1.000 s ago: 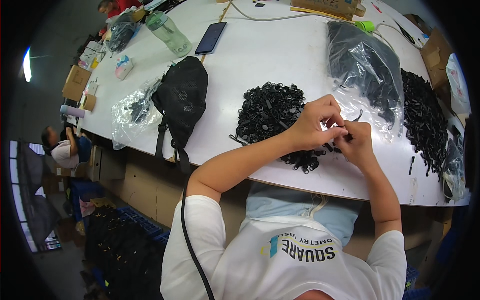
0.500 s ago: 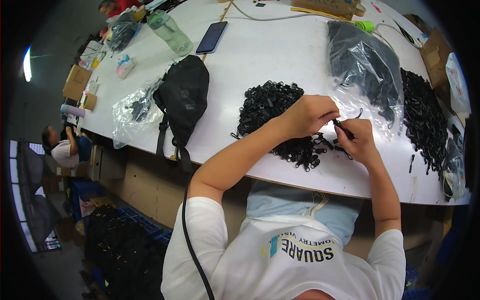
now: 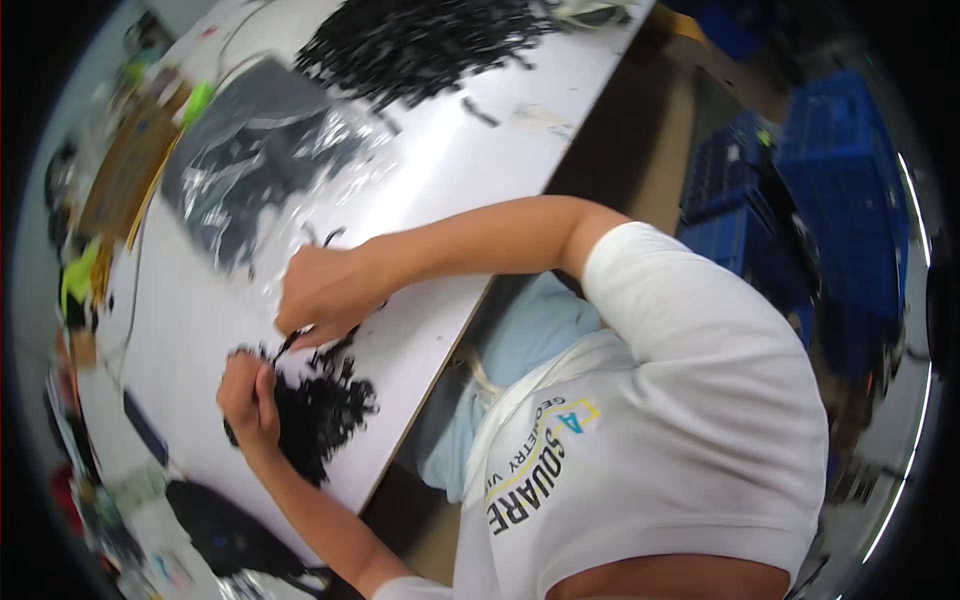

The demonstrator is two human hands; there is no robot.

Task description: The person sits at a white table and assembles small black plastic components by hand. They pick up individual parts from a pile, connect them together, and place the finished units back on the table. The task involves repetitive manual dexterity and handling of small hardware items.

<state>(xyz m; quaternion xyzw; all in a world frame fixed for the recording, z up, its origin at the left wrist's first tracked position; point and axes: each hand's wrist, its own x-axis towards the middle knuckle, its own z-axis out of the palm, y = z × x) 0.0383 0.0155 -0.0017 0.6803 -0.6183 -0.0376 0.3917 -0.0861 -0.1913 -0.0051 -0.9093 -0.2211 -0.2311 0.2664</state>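
Note:
My left hand [image 3: 248,395] and my right hand [image 3: 325,295] are close together over the white table [image 3: 420,330], both with closed fingers. Between their fingertips is a small, thin black piece [image 3: 287,345] that looks like a zipper pull; blur hides its detail. Under and beside my left hand lies a heap of small black zipper pulls [image 3: 320,415], partly covered by that hand. A dark cord loop [image 3: 325,237] shows just past my right hand. Beyond it rests a clear plastic bag [image 3: 260,160] with black pieces inside.
A wide pile of small black strips [image 3: 420,50] covers the table's far end. A black fabric bag [image 3: 230,530], a phone [image 3: 145,425] and a cardboard box [image 3: 130,175] are also on the table. Blue plastic crates [image 3: 835,170] are stacked beyond the table edge.
The whole view has swung round toward the right, bringing the blue crates into sight. My hands remain close together with the small black piece between them.

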